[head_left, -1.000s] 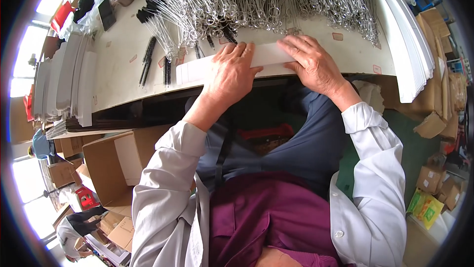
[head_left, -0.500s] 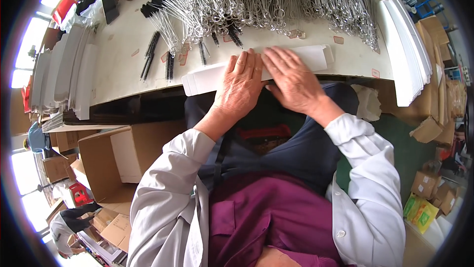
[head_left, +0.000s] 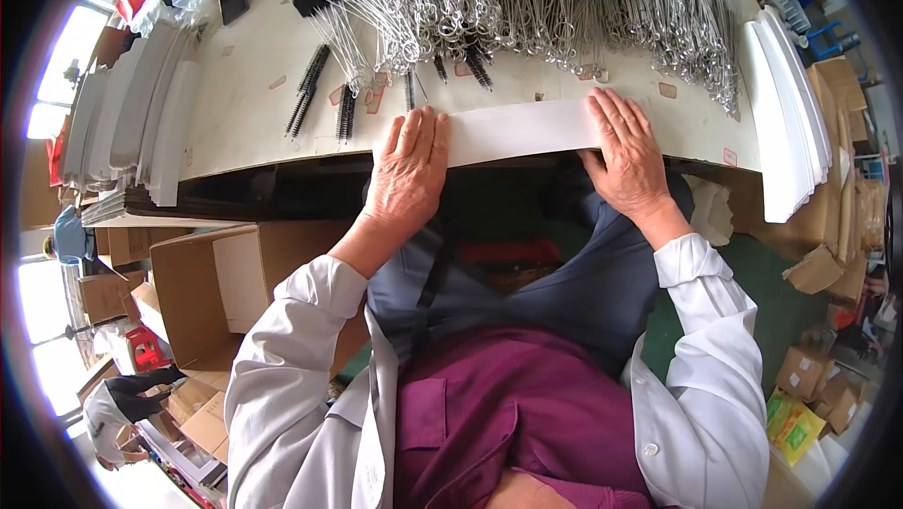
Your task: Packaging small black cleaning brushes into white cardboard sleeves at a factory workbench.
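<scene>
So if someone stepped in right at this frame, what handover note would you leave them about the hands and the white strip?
Left hand: flat, palm down on the left end of the white paper strip, gripping nothing.
Right hand: flat on the strip's right end, likewise.
The strip lies along the near edge of the table. Behind it are a heap of wire brushes and a few loose black brushes. Stacks of white strips sit at the right; more are at the left.
Done: strip laid flat and pressed down.
Left: cannot tell; no brush is on the strip yet.
</scene>
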`<state>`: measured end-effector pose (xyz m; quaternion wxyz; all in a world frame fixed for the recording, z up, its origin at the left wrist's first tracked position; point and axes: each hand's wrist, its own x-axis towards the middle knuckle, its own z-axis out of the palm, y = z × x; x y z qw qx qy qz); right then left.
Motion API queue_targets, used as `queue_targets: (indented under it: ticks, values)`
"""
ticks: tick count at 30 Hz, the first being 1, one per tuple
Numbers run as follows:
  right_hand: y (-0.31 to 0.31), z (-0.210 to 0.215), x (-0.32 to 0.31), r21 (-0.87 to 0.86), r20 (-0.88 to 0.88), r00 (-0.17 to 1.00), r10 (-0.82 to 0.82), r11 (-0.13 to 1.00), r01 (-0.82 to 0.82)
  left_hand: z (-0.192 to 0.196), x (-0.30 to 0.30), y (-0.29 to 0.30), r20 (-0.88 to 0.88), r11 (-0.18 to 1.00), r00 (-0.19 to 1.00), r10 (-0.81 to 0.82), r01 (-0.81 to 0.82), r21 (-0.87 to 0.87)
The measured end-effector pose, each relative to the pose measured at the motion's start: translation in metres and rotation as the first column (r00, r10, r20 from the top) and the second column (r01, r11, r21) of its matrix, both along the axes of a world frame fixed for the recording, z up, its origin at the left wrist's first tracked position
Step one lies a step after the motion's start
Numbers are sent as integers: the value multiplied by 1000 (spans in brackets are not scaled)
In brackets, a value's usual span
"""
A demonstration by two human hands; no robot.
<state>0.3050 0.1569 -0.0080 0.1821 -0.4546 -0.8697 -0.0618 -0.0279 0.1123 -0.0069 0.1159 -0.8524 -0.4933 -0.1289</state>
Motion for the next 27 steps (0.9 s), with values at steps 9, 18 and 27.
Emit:
queue_targets:
  ticks: [9, 18, 27]
  values:
    - [-2, 10, 14, 13, -5, 1000, 16, 1000, -16, 9, -2, 3, -57, 997, 997, -60, 63, 44]
    - [-23, 40, 11, 124, -62, 982, 179, 977, -171, 52, -6, -41, 12, 984, 998, -60, 61, -169]
    - [-53, 32, -73, 87, -140, 909, 394, 919, -385, 54, 39, -31, 393, 695, 912, 114, 210, -688]
